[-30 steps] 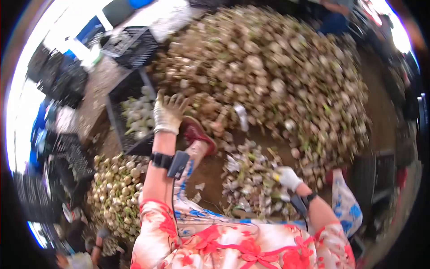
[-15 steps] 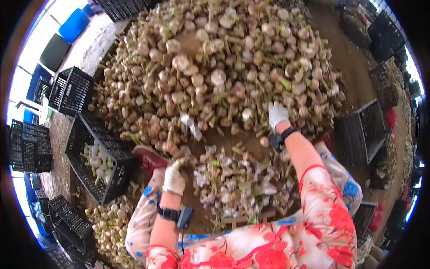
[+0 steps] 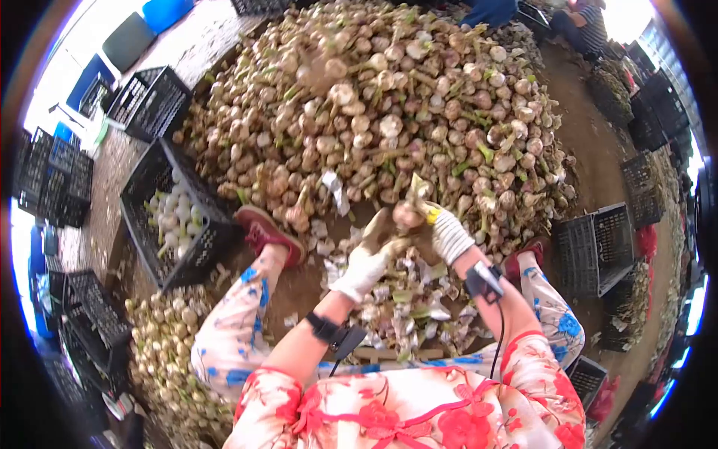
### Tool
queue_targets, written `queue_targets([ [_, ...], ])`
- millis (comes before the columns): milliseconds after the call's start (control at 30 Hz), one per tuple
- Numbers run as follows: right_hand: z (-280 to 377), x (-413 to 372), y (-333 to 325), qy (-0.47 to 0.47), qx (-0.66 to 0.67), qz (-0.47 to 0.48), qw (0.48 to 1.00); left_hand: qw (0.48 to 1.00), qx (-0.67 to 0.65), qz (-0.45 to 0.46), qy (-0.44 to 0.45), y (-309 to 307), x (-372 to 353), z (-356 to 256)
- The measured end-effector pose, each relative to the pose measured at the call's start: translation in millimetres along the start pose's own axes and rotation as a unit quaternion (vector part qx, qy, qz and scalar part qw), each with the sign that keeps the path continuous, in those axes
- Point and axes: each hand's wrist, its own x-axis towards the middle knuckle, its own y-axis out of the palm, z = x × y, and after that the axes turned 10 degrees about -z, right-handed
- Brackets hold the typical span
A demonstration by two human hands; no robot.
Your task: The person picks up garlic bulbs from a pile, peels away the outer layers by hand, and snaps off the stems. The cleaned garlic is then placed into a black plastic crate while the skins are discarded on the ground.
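Over the near edge of a big heap of garlic (image 3: 389,126), both of my gloved hands come together. My right hand (image 3: 449,233), in a white glove with a striped cuff and a yellow patch, grips a garlic bulb (image 3: 406,215) whose stem points up. My left hand (image 3: 368,268) is just left of and below that bulb, its thumb and soiled fingers apart with a gap between them. Below the hands, between my legs, lies a pile of papery peelings and stem scraps (image 3: 404,314). A crumpled white scrap (image 3: 336,192) rests at the heap's front edge.
Left of my foot, a black crate (image 3: 198,258) contains clean white garlic (image 3: 176,217). More garlic bulbs (image 3: 168,329) lie on the ground below it. Another black crate (image 3: 596,251) stands at the right. A person (image 3: 587,30) sits at the back right.
My right hand has come back from the heap toward the middle, now with a garlic bulb. My left hand has moved right and up to meet it, its fingers spreading. The view has shifted.
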Motion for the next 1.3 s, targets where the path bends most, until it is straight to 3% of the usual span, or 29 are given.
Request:
queue_targets([
  [33,-12,-23,26,-0.009,0.011,-0.027,1.000,0.979,0.149,-0.036,0.132,5,-4,2],
  [67,-15,-43,48,-0.024,0.020,-0.050,0.998,0.986,0.007,-0.098,0.136,14,-2,8],
  [133,-17,-56,59,-0.178,-0.097,-0.032,0.979,0.978,-0.168,-0.067,0.106,5,-13,-9],
  [167,-9,-65,63,-0.141,-0.120,-0.002,0.983,0.984,-0.162,-0.029,0.071,0,-22,-21],
  [200,-7,-72,66,-0.102,-0.142,0.025,0.984,0.970,-0.237,0.030,0.036,-5,-30,-21],
  [267,-5,-87,77,-0.167,-0.201,0.054,0.964,0.979,-0.191,-0.018,0.070,-5,-43,-22],
  [333,-12,-89,72,-0.192,-0.241,0.080,0.948,0.962,-0.270,-0.035,-0.015,-9,-53,-26],
  [467,-20,-108,70,-0.196,-0.245,0.095,0.945,0.929,-0.343,0.040,-0.130,-19,-62,-23],
  [500,-21,-118,75,-0.221,-0.256,0.093,0.936,0.912,-0.359,-0.023,-0.199,-17,-69,-36],
  [600,-26,-119,70,-0.266,-0.287,0.072,0.917,0.864,-0.421,0.087,-0.261,-29,-62,-29],
  [667,-33,-109,61,-0.285,-0.273,0.069,0.916,0.868,-0.427,0.076,-0.242,-25,-68,-34],
  [733,-33,-114,78,-0.157,-0.123,0.042,0.979,0.959,-0.277,-0.037,-0.037,-19,-72,-38],
  [800,-36,-121,90,-0.203,-0.144,0.039,0.968,0.968,-0.175,-0.123,0.130,-16,-75,-43],
  [867,-40,-119,90,-0.222,-0.194,0.028,0.955,0.975,-0.213,-0.057,0.002,-31,-77,-55],
  [900,-46,-115,97,-0.258,-0.168,-0.001,0.951,0.975,-0.215,0.019,-0.051,-43,-65,-47],
  [933,-44,-119,102,-0.259,-0.173,0.004,0.950,0.946,-0.310,0.073,-0.059,-46,-64,-46],
  [1000,-37,-132,113,-0.094,-0.074,-0.008,0.993,0.888,-0.401,0.011,-0.223,-50,-57,-51],
  [1067,-36,-131,117,-0.062,-0.047,-0.003,0.997,0.937,-0.294,-0.036,-0.183,-58,-62,-52],
  [1133,-48,-117,112,-0.128,-0.080,-0.013,0.988,0.940,-0.335,0.001,-0.062,-65,-58,-41],
  [1200,-56,-111,106,-0.158,-0.132,0.013,0.978,0.988,-0.099,-0.102,0.062,-60,-56,-35],
  [1233,-59,-111,104,-0.190,-0.183,0.042,0.964,0.971,-0.074,-0.119,0.193,-59,-54,-26],
  [1300,-55,-117,109,-0.204,-0.210,0.038,0.955,0.978,-0.089,-0.116,0.149,-64,-56,-26],
])
